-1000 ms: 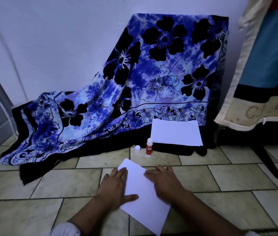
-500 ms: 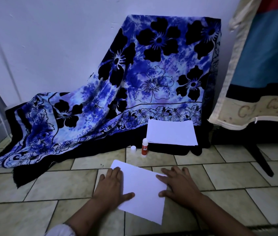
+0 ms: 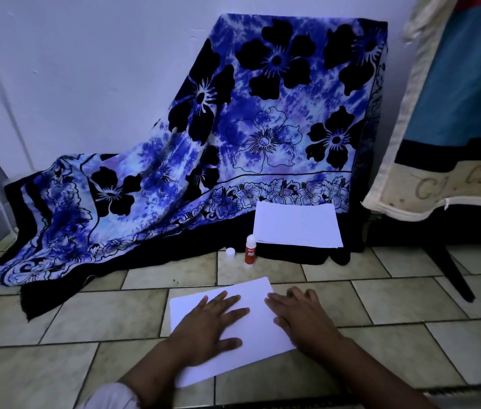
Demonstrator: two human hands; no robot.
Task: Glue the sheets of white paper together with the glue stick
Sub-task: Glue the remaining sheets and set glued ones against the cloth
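While left hand point(image 3: 207, 329) and right hand point(image 3: 301, 320) press it flat-palmed | paper sheet point(image 3: 257, 329) long axis seems left-right, right end farther

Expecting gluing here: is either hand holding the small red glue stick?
No: the small red glue stick stands alone on the tiles, while left hand and right hand rest open on the white paper sheet.

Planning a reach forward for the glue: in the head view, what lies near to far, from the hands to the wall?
sheet of white paper → uncapped glue stick → stack of white paper → upright part of the blue floral cloth
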